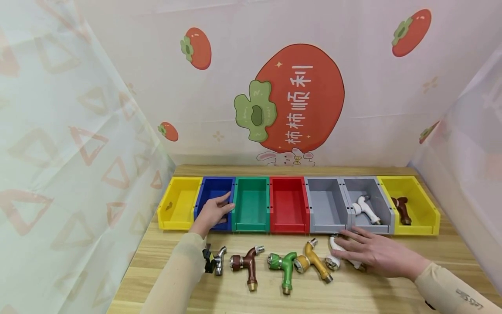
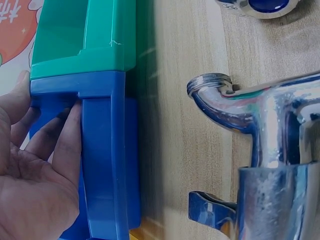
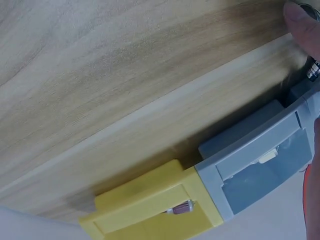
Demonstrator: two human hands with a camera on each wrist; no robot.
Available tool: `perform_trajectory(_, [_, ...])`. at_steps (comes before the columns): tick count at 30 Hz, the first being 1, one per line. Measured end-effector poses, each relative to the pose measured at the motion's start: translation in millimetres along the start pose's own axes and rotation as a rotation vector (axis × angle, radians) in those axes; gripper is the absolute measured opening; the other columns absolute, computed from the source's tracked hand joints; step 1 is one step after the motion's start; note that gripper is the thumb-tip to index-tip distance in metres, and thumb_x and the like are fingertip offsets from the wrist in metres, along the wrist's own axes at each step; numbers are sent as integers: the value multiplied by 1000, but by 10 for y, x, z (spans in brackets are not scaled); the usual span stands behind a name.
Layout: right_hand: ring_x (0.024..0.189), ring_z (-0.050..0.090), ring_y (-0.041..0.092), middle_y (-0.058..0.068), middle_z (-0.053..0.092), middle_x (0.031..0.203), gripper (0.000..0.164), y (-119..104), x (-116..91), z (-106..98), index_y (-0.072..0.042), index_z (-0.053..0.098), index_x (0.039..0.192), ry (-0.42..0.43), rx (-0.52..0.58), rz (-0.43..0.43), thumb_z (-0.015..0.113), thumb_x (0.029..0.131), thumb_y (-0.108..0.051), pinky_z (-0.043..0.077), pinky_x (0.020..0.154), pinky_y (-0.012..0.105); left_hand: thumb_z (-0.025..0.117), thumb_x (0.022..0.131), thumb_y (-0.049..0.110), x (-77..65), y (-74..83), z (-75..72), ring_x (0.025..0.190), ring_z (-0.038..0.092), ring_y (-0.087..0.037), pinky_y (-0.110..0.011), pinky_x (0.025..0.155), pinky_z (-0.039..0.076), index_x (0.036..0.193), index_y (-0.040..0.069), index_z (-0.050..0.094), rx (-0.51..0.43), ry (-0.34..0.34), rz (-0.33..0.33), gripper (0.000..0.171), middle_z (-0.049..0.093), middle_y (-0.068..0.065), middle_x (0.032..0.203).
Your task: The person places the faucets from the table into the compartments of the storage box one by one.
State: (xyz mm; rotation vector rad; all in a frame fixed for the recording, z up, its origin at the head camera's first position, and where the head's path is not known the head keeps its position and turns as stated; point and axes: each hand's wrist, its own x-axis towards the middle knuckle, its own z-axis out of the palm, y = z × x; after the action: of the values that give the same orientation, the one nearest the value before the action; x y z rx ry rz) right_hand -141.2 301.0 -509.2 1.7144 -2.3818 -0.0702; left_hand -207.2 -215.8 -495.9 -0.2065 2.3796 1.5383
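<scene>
My left hand [image 1: 213,213] grips the right side of the blue bin [image 2: 102,175], its fingers inside and its thumb by the edge against the green bin [image 1: 251,226]. My right hand [image 1: 374,253] reaches over the white faucets [image 1: 334,253] with straight, spread fingers. Its fingertips are at the front of the grey bins, and its thumb is beside a shiny metal part in the right wrist view. The hand partly hides the white faucets. Below the left hand lies a chrome faucet [image 2: 272,120] with a black handle.
Brown [image 1: 249,266], green [image 1: 287,270] and orange [image 1: 313,261] faucets lie on the wooden table. A red bin [image 1: 290,228] adjoins the green one. The right grey bin [image 1: 386,229] holds a white faucet [image 1: 366,209]; the right yellow bin [image 1: 423,230] holds a brown faucet [image 1: 401,211].
</scene>
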Motion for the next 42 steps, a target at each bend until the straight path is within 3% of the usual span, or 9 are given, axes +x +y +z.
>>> perform_trajectory(2, [136,51,42,6,48,157,103,4,24,9,-30,43,158,-6,18,-16,91,68,-18,-8,128,39,65,101,35,-4,1,0,134,55,-32,-50,99,55,157,36,41,2,0,3,61,50,-11,154])
perform_trajectory(4, [137,49,43,4,45,159,112,8,53,18,-33,42,158,-11,31,-32,94,61,-14,-9,128,41,65,101,35,-2,-1,-1,134,56,-32,-49,100,55,157,36,41,0,1,3,61,50,-11,154])
perform_trajectory(7, [138,49,42,0,45,160,100,17,105,32,-35,42,157,-15,4,-62,76,71,1,-9,128,43,65,101,35,1,-8,-1,135,56,-32,-50,100,55,157,36,40,-1,0,7,61,49,-10,155])
perform_trajectory(11, [138,50,39,-1,49,156,104,19,146,45,-37,40,158,-33,-33,-78,61,67,10,-11,127,43,65,101,35,1,-7,1,134,56,-31,-50,100,55,157,35,40,1,-1,9,61,49,-10,156])
perform_trajectory(16, [139,50,39,3,54,152,104,-4,159,23,-32,37,160,-80,-6,-50,75,70,3,-15,126,39,65,101,35,-2,5,4,134,56,-32,-49,99,55,157,35,41,7,-1,8,61,49,-11,155])
perform_trajectory(23, [141,44,41,7,49,156,119,-38,152,22,-25,32,163,-128,64,-9,93,62,-40,-18,124,34,65,101,36,-1,3,3,134,56,-33,-50,99,55,158,35,40,7,-2,0,62,49,-12,155])
perform_trajectory(32, [135,53,38,14,51,154,106,-151,158,73,-22,33,162,-102,79,41,85,69,-25,-15,124,27,65,101,36,-5,-1,7,134,56,-32,-49,100,55,158,35,40,10,-2,8,62,50,-11,154])
perform_trajectory(39, [136,54,36,13,51,154,104,-215,178,59,-23,36,161,-50,71,-8,86,70,-22,-10,126,29,65,101,36,5,-16,2,135,55,-32,-49,100,55,157,36,41,5,-3,6,61,49,-10,155])
perform_trajectory(42, [140,50,35,13,50,154,87,-229,189,47,-23,38,160,-10,51,-29,78,83,-22,-4,128,32,66,101,35,12,-16,1,135,55,-32,-49,100,55,157,36,41,1,-3,7,61,48,-10,156])
